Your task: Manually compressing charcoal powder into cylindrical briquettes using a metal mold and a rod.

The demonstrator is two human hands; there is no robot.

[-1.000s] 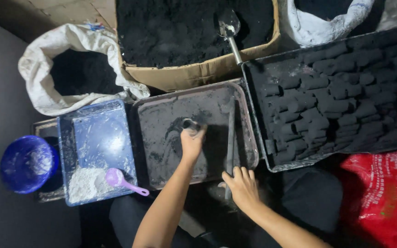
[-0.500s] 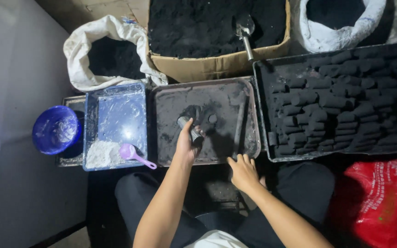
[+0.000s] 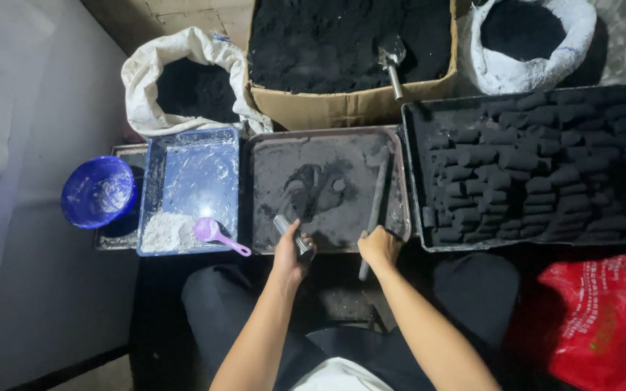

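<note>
Left hand [image 3: 291, 250] closed around a short metal tube [image 3: 289, 230], at 6 o'clock on the soot-coated metal tray [image 3: 327, 148]. Right hand [image 3: 380, 245] gripping a long dark rod [image 3: 375, 199] slanting toward 12. Molded black briquettes [image 3: 537, 174] at 3.

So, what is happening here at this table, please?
A seated person works over a dark metal tray dusted with black powder. The left hand holds a small metal cylinder at the tray's near edge. The right hand grips a long rod lying across the tray. Another tray on the right holds rows of black briquettes.
</note>
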